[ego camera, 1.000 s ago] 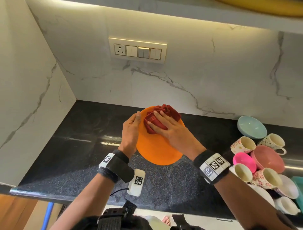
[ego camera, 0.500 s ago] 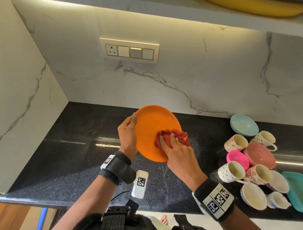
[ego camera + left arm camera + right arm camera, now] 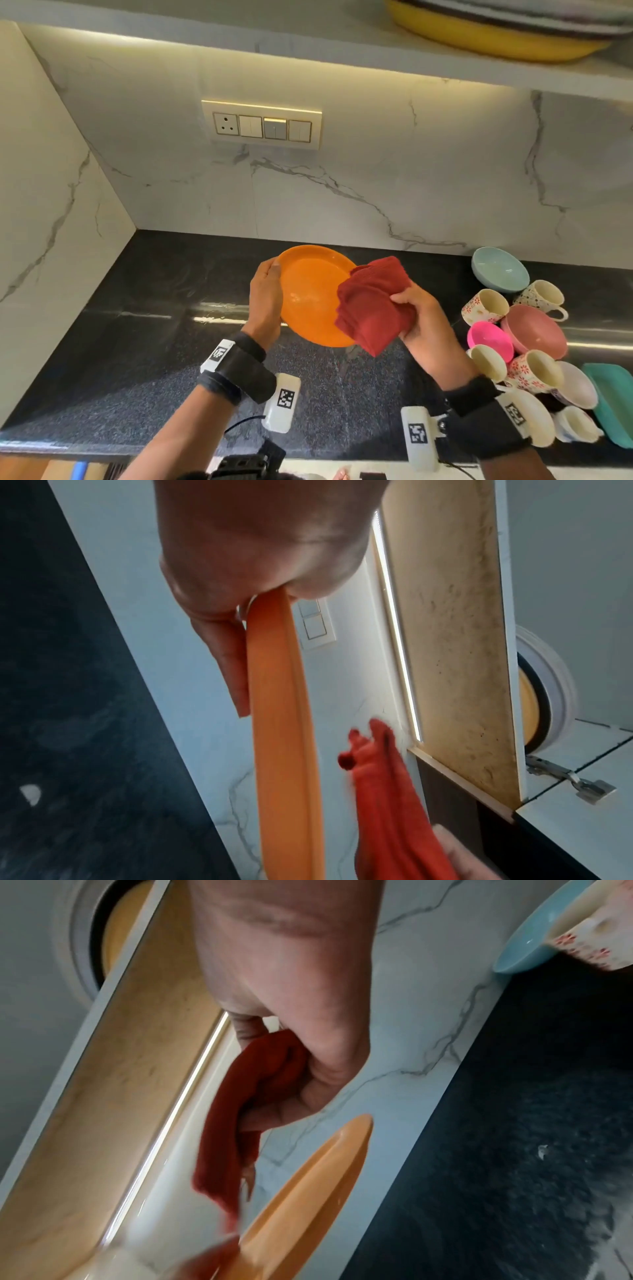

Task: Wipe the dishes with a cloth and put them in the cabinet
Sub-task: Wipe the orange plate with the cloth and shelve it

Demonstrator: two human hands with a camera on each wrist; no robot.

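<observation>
My left hand grips the left rim of an orange plate, held tilted above the black counter. In the left wrist view the plate shows edge-on, with the thumb on one face and the fingers behind it. A bunched red cloth is gripped in my right hand, lifted just off the plate's right side. The right wrist view shows the cloth hanging from my curled fingers above the plate.
Several cups and bowls crowd the counter's right end: a light blue bowl, floral cups, pink bowls and a teal tray. A yellow dish sits on the shelf overhead. A switch panel is on the marble wall.
My right hand has pulled the red cloth off the plate's face to the right and now grips it in a bunch. The left hand has tipped the plate further up.
</observation>
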